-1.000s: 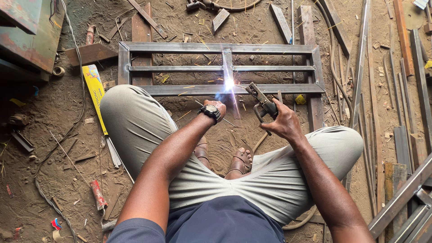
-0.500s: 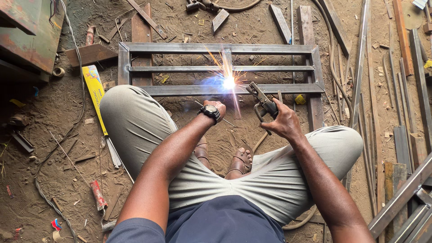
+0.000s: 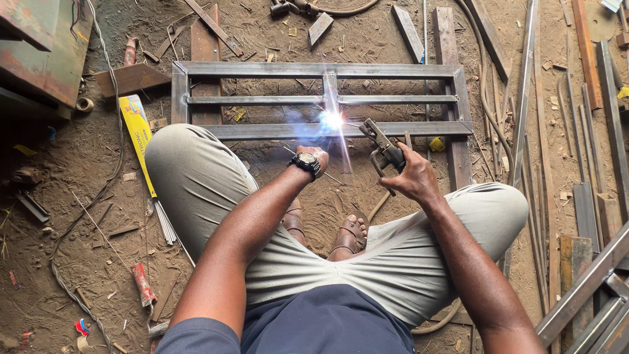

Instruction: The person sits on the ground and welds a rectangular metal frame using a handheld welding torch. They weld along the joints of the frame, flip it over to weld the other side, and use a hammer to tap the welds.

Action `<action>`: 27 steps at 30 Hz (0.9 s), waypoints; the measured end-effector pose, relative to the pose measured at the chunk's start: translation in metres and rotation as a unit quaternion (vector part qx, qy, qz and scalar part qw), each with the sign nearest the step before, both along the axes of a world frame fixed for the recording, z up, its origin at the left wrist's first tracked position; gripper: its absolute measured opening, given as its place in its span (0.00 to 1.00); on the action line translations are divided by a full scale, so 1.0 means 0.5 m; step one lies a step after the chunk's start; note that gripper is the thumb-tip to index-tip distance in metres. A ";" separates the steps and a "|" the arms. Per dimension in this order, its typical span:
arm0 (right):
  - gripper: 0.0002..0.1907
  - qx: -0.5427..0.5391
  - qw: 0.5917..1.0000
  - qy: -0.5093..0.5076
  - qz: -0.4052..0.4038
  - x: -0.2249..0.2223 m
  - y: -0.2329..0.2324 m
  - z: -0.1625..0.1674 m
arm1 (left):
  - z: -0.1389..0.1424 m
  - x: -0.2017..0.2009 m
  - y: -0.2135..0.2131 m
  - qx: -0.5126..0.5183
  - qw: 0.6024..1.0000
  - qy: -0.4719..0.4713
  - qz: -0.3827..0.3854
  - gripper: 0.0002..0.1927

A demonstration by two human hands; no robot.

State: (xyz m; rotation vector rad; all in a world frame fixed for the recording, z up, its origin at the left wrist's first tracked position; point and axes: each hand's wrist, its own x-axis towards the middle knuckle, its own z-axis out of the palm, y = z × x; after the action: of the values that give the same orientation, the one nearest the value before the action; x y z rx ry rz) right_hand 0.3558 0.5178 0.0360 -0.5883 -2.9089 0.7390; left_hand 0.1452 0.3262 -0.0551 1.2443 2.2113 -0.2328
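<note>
We look steeply down from one head-worn camera, close above our lap, facing the dirt floor [image 3: 78,177] ahead.

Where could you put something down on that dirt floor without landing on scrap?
Barest dirt lies between the yellow box and the rusty cabinet, and inside the metal frame between its bars. The right side, by the steel strips, is crowded.

Arc glare [image 3: 331,120] hides the weld joint and rod tip.

navy short-sleeved shirt [image 3: 327,324] | khaki trousers [image 3: 196,183] | brown sandals [image 3: 347,236] | black wristwatch [image 3: 306,162]
</note>
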 end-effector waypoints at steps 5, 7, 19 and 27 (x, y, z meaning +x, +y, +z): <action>0.57 -0.005 1.000 -0.017 -0.007 -0.001 -0.002 0.002 | -0.006 -0.002 0.000 0.020 1.000 0.003 0.005 0.15; 0.57 -0.005 1.000 -0.013 -0.006 -0.001 -0.002 0.003 | -0.007 -0.002 -0.001 0.032 0.999 0.007 0.006 0.15; 0.53 0.028 0.995 0.093 0.020 0.007 0.031 -0.037 | 0.018 -0.033 0.006 0.004 0.999 0.041 0.016 0.16; 0.46 0.068 0.981 0.148 -0.102 0.050 0.048 0.038 | 0.128 -0.114 0.022 0.072 0.984 0.102 0.125 0.13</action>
State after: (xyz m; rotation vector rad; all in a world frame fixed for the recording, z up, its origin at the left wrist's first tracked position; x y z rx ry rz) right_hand 0.3806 0.5416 0.0550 -0.6842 -2.5535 0.5429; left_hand 0.0884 0.3374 0.0089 1.0393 2.5751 -0.1057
